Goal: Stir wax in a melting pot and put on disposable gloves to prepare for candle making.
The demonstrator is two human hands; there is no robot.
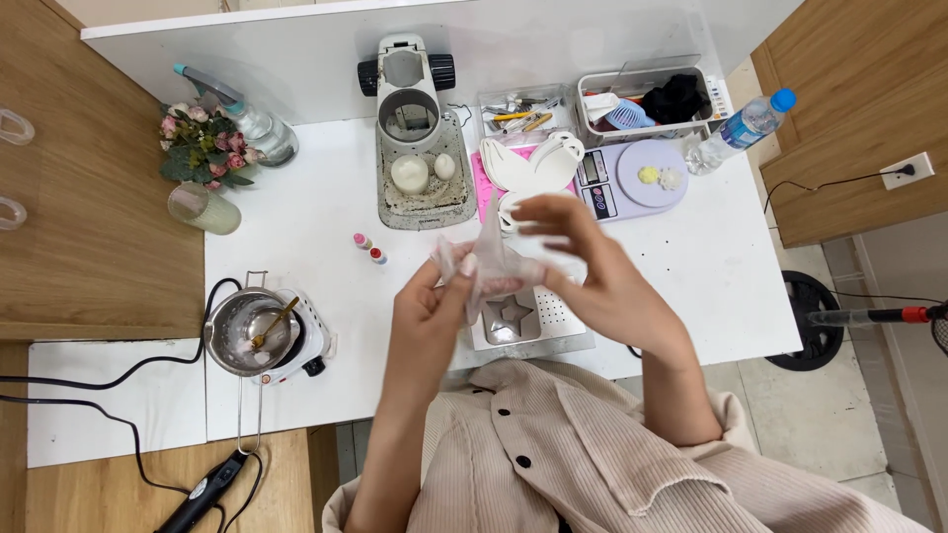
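My left hand and my right hand are raised over the white table, both gripping a thin translucent glove or plastic film stretched between them. The left pinches its lower edge, and the right hand's fingers are partly spread at its upper right. Directly beneath, near the table's front edge, a metal tray holds a grey star-shaped mould, partly hidden by the film.
A small pot with a spoon sits on a white hotplate at left. Two small dropper bottles, a grey press stand, white moulds, a scale, bins, a water bottle, spray bottle and flowers stand behind.
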